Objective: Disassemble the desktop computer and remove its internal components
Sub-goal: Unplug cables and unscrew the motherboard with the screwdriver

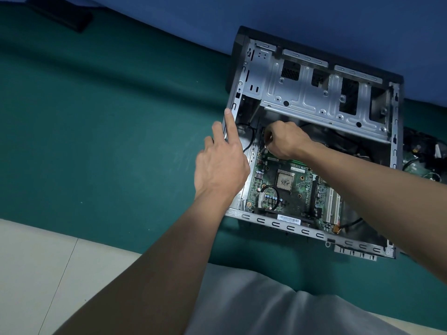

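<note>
Grey cloth [254,298] on the person's lap lies lowest, with both bare forearms reaching over it. Left hand [221,165] is spread, its straight index fingertip touching the left rim of the open desktop case [275,224], which lies sideways on the green mat [96,117]. Right hand [286,139], inside, curls its fingers round a pale connector [266,148] at the motherboard's [297,197] far corner.
</note>
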Tool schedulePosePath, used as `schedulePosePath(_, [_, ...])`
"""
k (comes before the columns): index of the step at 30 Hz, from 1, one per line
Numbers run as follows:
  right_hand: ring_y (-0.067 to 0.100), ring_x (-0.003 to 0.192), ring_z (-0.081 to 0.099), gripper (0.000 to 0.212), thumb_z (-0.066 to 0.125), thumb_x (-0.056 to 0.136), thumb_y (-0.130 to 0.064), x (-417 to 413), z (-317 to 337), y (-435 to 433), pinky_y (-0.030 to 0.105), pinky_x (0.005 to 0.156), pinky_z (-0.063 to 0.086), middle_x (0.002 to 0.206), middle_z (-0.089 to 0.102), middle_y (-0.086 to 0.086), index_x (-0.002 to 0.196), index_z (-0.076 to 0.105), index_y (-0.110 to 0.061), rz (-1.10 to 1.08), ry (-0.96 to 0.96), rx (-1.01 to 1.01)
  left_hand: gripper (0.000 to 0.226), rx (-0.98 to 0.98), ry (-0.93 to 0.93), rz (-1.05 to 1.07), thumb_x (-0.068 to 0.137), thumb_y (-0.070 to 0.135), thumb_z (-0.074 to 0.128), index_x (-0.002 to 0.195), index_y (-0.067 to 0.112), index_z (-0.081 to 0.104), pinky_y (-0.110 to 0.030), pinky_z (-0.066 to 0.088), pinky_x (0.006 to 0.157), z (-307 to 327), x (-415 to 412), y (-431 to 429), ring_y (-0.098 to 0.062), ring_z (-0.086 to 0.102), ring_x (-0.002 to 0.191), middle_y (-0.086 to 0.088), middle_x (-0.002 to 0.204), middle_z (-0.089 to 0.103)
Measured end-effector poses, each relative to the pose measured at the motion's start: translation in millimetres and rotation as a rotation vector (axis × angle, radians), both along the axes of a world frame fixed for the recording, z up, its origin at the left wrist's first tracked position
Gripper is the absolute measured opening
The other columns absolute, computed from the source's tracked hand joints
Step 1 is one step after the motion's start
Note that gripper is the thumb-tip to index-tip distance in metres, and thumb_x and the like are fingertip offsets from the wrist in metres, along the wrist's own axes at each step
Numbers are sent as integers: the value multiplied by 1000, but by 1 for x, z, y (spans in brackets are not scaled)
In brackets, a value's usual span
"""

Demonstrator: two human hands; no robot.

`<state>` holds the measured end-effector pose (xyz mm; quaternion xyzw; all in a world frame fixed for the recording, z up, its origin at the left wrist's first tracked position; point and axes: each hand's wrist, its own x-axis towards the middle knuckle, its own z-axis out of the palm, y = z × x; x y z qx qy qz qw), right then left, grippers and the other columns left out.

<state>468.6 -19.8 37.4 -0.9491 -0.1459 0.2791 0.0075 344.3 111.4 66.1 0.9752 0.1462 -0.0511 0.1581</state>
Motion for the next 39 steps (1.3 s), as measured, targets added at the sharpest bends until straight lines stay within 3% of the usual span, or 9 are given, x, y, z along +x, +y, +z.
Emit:
schedulePosePath(3, [20, 62, 45, 41, 39, 98, -50, -2, -3, -2, 37, 65, 38, 71, 46, 1, 75, 44, -16, 13, -58, -103, 88, 0, 1, -3, 86, 24, 53, 154, 8, -1, -34, 31, 59, 0, 0, 0, -28, 51, 93, -13, 139, 34])
schedulePosePath(8, [20, 61, 47, 4, 52, 86, -13, 0, -2, -2, 34, 60, 38, 77, 51, 5, 82, 54, -12, 49, -23, -10, 88, 6, 1, -3, 86, 24, 53, 154, 8, 0, -34, 31, 58, 0, 0, 0, -28, 51, 92, -13, 138, 35])
schedulePosePath(15, [22, 66, 50, 4, 50, 82, -10, -5, -2, -2, 35, 61, 41, 79, 51, 4, 83, 50, -14, 55, 38, 20, 88, 2, 5, -6, 87, 25, 53, 154, 7, -1, -34, 32, 58, 0, 1, 0, -28, 51, 94, -14, 140, 34])
schedulePosePath(21, [12, 81, 65, 12, 66, 84, -3, 0, 10, -8, 21, 65, 45, 82, 71, 0, 76, 68, -11, -254, 206, 423, 88, -4, 6, -9, 87, 25, 53, 154, 8, -2, -34, 33, 59, 1, 0, 0, -28, 52, 95, -14, 140, 33])
schedulePosePath(24, [-1, 57, 60, 9, 76, 79, -14, -7, 15, -18, 18, 54, 41, 73, 72, -3, 72, 70, -14, -411, 275, 627, 87, -11, 7, -7, 87, 25, 52, 154, 8, -2, -35, 34, 60, 1, 0, 0, -28, 52, 96, -14, 141, 32])
schedulePosePath(28, [12, 57, 50, 16, 74, 81, -23, -12, 9, -30, 29, 59, 43, 59, 64, -6, 76, 64, -11, -695, 287, 820, 87, -12, 5, -10, 88, 24, 52, 154, 8, -2, -34, 34, 60, 1, 0, 0, -29, 52, 96, -14, 142, 32])
schedulePosePath(30, [15, 66, 51, 23, 63, 91, -32, -14, 4, -33, 34, 66, 44, 70, 60, -1, 84, 60, -11, -735, 219, 752, 87, -10, 7, -14, 88, 24, 52, 154, 8, -3, -34, 34, 61, 1, 0, 0, -29, 52, 97, -15, 144, 31])
schedulePosePath(33, [15, 71, 53, 19, 48, 100, -30, -17, -1, -29, 31, 62, 43, 83, 58, 2, 92, 56, -15, -543, 172, 544, 86, -1, 6, -11, 88, 24, 51, 154, 8, -2, -34, 33, 60, 1, 0, 0, -28, 52, 95, -15, 143, 33])
schedulePosePath(39, [31, 87, 57, 21, 53, 86, 1, -32, -20, -11, 32, 69, 40, 97, 58, 8, 101, 65, -8, 63, -158, 201, 86, 10, 6, -9, 87, 24, 52, 154, 8, -1, -34, 32, 59, 0, 0, 0, -28, 53, 93, -14, 138, 36])
